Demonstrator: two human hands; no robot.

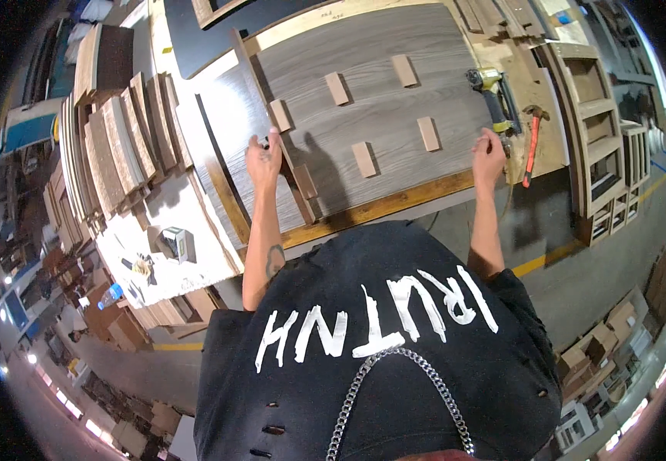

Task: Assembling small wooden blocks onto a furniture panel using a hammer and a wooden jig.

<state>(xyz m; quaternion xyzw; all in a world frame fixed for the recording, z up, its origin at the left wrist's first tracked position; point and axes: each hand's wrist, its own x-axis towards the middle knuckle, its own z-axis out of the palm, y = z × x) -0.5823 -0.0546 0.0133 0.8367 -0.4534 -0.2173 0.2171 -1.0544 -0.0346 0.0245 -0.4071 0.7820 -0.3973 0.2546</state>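
Observation:
A wood-grain grey panel (pixel 379 46) lies on the workbench before me, with several small tan wood blocks (pixel 364 160) set on it in two rows. Along its left side runs a narrow brown board (pixel 252 73), with two of the blocks beside it. My left hand (pixel 264 160) hovers near this board, thumb and index finger apart, with nothing visible in its grasp. Over the panel's right end is my right hand (pixel 489 160), its fingers loosely bent and apart, seemingly without anything in them. Just beyond it lies a yellow and black nail gun (pixel 496 100).
A claw hammer (pixel 532 146) with an orange handle lies right of the nail gun. Stacked boards (pixel 117 146) stand at the left, near a small box (pixel 175 244). Wooden frames (pixel 590 131) lean at the right. A brown wooden rail (pixel 394 201) borders the panel's near edge.

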